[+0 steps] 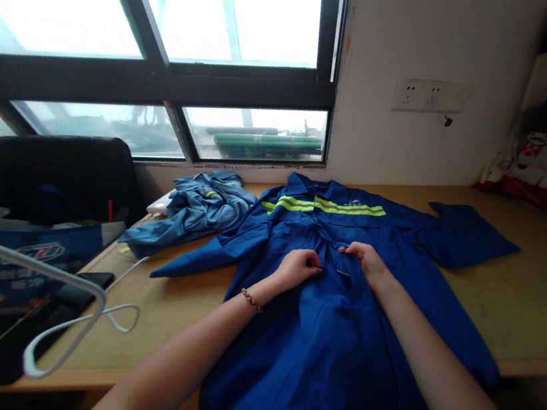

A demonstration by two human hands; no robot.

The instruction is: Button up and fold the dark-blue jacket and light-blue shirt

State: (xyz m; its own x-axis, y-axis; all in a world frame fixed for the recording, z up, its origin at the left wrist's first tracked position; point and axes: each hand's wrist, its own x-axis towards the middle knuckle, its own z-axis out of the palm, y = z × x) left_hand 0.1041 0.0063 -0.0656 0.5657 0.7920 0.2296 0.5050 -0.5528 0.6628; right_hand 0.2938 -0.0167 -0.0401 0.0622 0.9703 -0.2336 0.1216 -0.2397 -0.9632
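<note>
Left hand (298, 267) and right hand (366, 257) each pinch the front of the blue work jacket (335, 348) spread on the table (533, 300)

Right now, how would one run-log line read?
left hand: grips blue jacket front | right hand: pinches same front | blue jacket: spread on table | second garment: crumpled beside

The one camera is riding on the person's head, looking forward and down. It is facing the window (228, 11) and the wall (402, 148) beyond the counter (533, 300). It is sitting near the jacket (325, 346), which is filling the lower middle of the view.
</note>
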